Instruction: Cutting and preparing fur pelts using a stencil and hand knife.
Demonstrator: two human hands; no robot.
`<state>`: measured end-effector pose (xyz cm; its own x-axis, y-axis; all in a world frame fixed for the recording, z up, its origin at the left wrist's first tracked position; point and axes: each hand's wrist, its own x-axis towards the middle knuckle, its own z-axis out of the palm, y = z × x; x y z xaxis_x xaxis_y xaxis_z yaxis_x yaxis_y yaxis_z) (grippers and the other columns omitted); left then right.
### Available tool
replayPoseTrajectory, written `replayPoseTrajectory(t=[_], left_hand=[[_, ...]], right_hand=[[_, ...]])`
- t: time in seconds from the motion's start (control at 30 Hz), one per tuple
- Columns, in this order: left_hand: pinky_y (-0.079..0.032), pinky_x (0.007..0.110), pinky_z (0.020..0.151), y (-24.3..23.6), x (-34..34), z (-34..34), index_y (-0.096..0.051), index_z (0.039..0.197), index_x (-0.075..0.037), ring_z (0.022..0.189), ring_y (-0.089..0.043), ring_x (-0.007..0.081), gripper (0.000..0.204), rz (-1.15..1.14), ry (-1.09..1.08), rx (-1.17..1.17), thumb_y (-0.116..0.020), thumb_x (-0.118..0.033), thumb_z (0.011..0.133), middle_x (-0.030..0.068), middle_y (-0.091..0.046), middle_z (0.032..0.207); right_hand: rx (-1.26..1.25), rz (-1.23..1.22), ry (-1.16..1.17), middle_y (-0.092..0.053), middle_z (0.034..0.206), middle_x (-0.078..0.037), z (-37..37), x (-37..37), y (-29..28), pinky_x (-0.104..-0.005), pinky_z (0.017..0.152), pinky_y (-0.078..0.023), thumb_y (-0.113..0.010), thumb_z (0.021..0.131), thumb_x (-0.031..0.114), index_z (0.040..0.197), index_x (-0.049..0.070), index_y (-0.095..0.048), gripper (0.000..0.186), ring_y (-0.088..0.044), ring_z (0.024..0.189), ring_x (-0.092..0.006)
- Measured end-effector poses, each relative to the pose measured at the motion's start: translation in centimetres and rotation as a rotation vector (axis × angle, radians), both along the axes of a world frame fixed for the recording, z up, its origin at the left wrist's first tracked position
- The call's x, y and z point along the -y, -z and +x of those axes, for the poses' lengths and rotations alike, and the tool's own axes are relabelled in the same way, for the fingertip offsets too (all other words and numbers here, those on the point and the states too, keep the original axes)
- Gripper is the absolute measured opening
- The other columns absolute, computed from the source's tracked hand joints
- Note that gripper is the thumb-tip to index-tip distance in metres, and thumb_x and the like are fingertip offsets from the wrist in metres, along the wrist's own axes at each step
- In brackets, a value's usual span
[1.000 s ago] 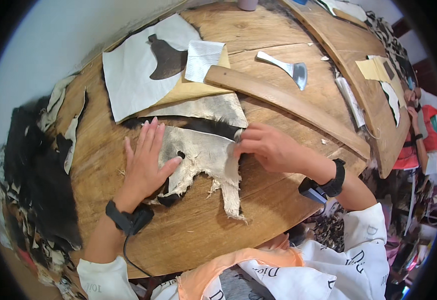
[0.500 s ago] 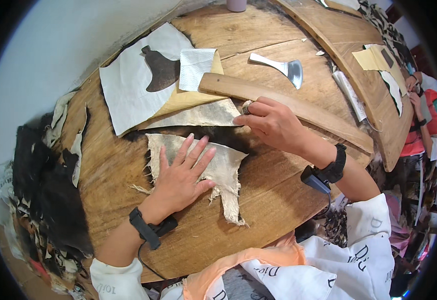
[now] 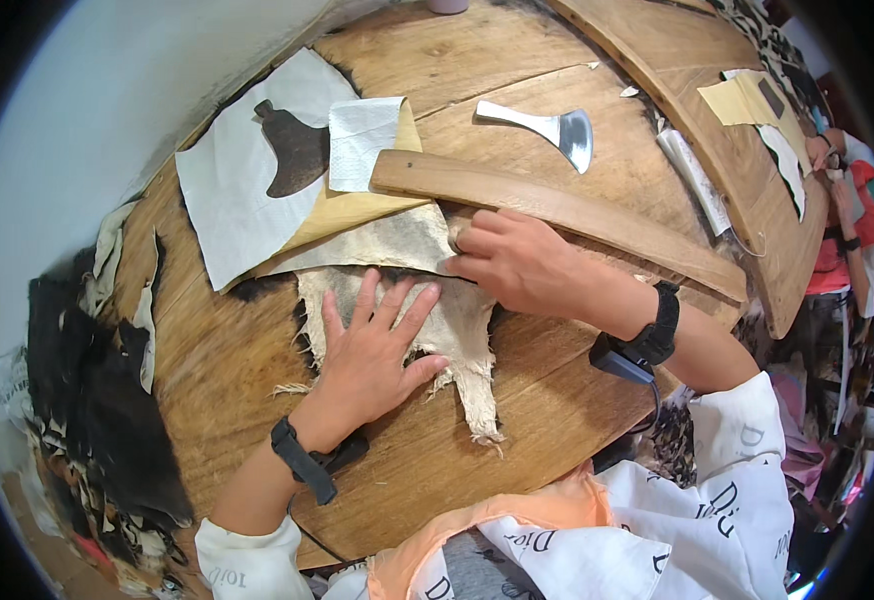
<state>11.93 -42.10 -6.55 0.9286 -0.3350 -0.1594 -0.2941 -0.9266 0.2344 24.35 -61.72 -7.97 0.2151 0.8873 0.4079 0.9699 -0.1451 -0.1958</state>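
My left hand [image 3: 367, 365] lies flat with fingers spread on a pale raw hide piece [image 3: 472, 345] with ragged edges and a narrow tail toward me. My right hand [image 3: 517, 260], its fingers pinched together, grips the right corner of a second hide piece [image 3: 387, 245] just beyond. That far piece's near edge meets the top of the ragged one; overlap or mere contact is hard to tell. Over much of the far piece lies a white and yellow paper sheet [image 3: 237, 190], folded back at its right. Dark fur shows along the hide edges.
A dark crescent blade [image 3: 297, 150] rests on the paper. A long wooden bar [image 3: 557, 210] lies beyond my right hand, with a silver axe-shaped blade [image 3: 575, 140] behind it. Black fur hides [image 3: 97, 380] hang at the left. Another person's hands [image 3: 825, 150] are at far right.
My right hand has drawn the far hide's corner toward me and left, closing the gap between the two hide pieces. My left hand stays pressed on the ragged piece. The whole view has shifted slightly.
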Motion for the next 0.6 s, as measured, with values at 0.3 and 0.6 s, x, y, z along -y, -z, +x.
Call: replayPoseTrajectory(t=[0.3, 0.6], left_hand=[[-0.021, 0.06, 0.099, -0.2, -3.8, 1.9, -0.037, 0.134, -0.013, 0.13, -0.027, 0.0301, 0.06, -0.017, -0.157, 0.299, -0.06, -0.027, 0.08, 0.0098, -0.034, 0.138], [-0.012, 0.066, 0.099, 1.7, -5.4, 1.3, -0.025, 0.14, -0.02, 0.137, -0.007, 0.0277, 0.067, -0.065, -0.147, 0.008, -0.051, -0.047, 0.084, 0.0038, -0.012, 0.149]], right_hand=[[-0.29, 0.017, 0.31, -0.054, 0.09, -0.01, -0.8, -4.1, -0.7, -0.0368, 0.074, -0.042, -0.06, 0.072, 0.017, 0.085, 0.003, -0.058, 0.02, -0.05, 0.087, -0.0275], [0.015, -0.109, 0.411, -0.054, 0.091, -0.006, -1.7, -6.9, 0.5, -0.0338, 0.076, -0.041, -0.062, 0.073, 0.026, 0.088, 0.005, -0.059, 0.025, -0.05, 0.091, -0.0236]])
